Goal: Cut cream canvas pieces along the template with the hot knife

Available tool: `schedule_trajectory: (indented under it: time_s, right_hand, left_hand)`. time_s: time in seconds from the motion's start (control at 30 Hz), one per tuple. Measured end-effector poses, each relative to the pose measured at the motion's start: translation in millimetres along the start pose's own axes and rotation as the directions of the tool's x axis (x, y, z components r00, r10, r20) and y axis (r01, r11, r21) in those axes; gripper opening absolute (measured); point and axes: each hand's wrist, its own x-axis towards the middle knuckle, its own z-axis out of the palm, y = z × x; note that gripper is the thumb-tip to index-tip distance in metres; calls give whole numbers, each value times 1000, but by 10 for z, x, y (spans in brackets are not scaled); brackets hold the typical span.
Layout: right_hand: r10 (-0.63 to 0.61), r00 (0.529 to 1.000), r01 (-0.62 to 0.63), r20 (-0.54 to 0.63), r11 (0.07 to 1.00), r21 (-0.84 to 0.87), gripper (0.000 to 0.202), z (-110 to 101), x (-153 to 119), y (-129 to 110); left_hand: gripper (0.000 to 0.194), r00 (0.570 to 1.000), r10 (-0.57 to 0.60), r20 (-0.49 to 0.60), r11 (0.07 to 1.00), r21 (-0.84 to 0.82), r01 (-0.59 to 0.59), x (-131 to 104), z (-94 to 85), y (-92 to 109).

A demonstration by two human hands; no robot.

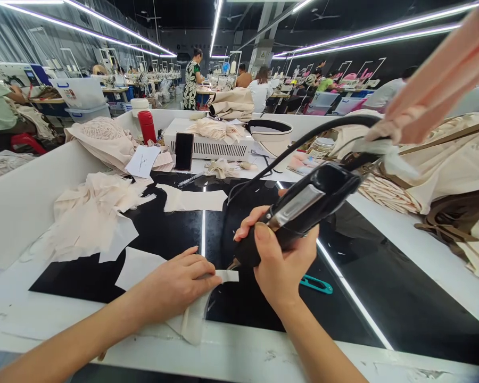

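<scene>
My right hand [281, 260] is wrapped round a black corded hand tool [317, 194] that looks like a small iron, with a silver panel on its side. The tool slants down to the left, its lower tip close to a narrow white strip [229, 275]. I cannot tell whether the tip touches it. My left hand [186, 282] rests low on the black board, thumb and fingers closed at the strip's left end, over a pale cloth piece [195, 322]. Another cut white piece [138, 266] lies partly behind my left forearm. Beyond the hands is a pale cut piece [195, 200].
A teal cutter [316, 284] lies right of my right hand on the black board [355, 260]. Cream fabric [91, 213] is heaped left. A phone [184, 151] leans on a white vented box [223, 149]. The tool's cable [303, 138] arches overhead. People work at machines beyond.
</scene>
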Motion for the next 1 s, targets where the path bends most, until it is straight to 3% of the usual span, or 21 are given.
schedule_trajectory:
  time_s: [0.5,0.7,1.0]
  right_hand:
    - [-15,1000,15,-8,1000,-7,27,-20,3,-5]
    - [6,999,-9,36,997,83,34,-22,-62,-58]
    - [11,998,-14,68,998,57,29,20,-133,-44]
  left_hand:
    - [33,1000,3,3,1000,-12,-3,-14,-21,-9]
    - [30,1000,4,0,1000,-14,-4,-1,-40,-3]
    - [35,1000,3,27,1000,-27,-2,9,-61,-1]
